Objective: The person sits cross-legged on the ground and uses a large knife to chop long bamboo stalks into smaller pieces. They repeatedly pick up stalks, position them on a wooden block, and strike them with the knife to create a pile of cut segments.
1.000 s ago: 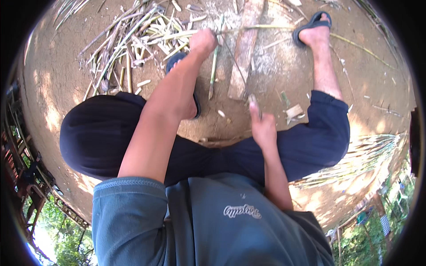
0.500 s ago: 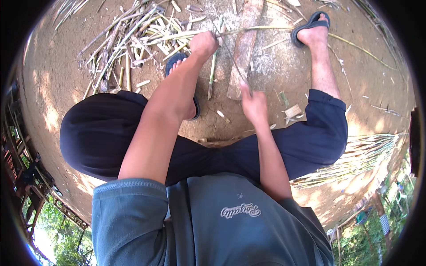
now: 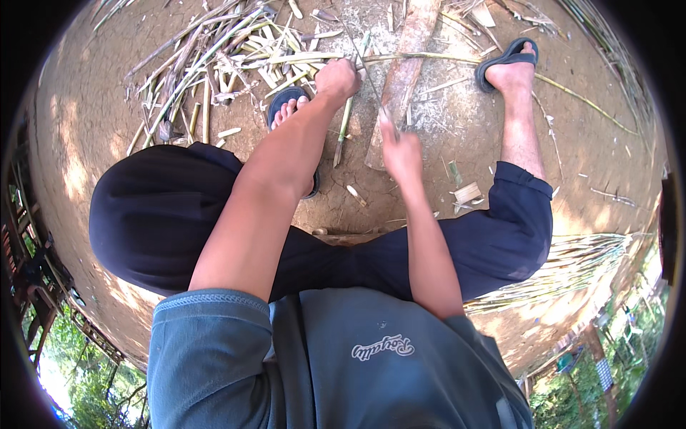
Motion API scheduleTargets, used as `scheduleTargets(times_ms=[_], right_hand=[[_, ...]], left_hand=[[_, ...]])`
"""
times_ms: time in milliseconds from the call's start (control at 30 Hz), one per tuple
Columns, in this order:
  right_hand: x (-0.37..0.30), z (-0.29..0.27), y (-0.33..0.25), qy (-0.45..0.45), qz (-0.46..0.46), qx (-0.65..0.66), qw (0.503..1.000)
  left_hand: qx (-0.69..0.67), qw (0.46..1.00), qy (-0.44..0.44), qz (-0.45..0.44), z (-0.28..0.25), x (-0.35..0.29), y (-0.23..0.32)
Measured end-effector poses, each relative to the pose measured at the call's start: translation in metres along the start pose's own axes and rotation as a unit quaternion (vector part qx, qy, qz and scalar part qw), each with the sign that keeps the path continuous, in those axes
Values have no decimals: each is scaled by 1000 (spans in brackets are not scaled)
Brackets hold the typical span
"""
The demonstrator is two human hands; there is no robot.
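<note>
My left hand (image 3: 337,80) is closed on a long thin stalk (image 3: 457,58), yellowish green like cane or bamboo. The stalk runs right, across a worn wooden board (image 3: 402,89) and past my right foot. My right hand (image 3: 403,156), fingers wrapped round the handle, grips a long narrow-bladed knife (image 3: 373,87). Its blade slants up and left across the stalk, close beside my left hand. Whether the edge bites into the stalk is too small to tell. A greenish stick (image 3: 346,118) lies on the ground just below my left hand.
A heap of cut stalk pieces (image 3: 246,53) lies at the far left, near my left sandalled foot (image 3: 289,104). My right sandalled foot (image 3: 509,71) stands beside the stalk. A bundle of thin stalks (image 3: 572,268) lies behind my right knee. Chips (image 3: 468,193) litter the soil.
My right hand has moved forward and slightly left with the knife, bringing it closer to my left hand. The left hand keeps its hold on the stalk. The whole view has shifted slightly.
</note>
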State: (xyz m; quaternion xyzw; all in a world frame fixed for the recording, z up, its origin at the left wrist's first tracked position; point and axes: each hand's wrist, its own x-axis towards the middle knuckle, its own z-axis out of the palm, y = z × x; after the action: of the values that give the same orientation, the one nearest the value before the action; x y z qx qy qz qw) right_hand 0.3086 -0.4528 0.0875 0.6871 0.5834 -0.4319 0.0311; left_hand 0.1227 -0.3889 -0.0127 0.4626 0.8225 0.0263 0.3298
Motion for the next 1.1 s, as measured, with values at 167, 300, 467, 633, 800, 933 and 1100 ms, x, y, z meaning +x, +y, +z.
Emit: scheduleTargets(times_ms=[167,300,467,633,800,933,1100], right_hand=[[11,0,16,30,-64,-16,997],[-45,-13,38,41,-54,3,998],[-37,-20,9,50,-109,14,993],[-58,-52,18,78,-165,152,971],[-83,-83,55,155,-110,203,961],[-92,-88,93,182,-48,203,961],[-108,-87,88,180,-68,285,939]], left_hand=[[-1,999,18,-27,-3,9,0],[-37,998,20,-37,7,-1,-3],[-113,987,31,-111,19,-29,19],[-227,960,4,-165,37,-67,56],[-356,910,-39,-208,46,-75,84],[-585,751,-120,-283,81,-85,113],[-654,666,-137,-331,126,-113,131]])
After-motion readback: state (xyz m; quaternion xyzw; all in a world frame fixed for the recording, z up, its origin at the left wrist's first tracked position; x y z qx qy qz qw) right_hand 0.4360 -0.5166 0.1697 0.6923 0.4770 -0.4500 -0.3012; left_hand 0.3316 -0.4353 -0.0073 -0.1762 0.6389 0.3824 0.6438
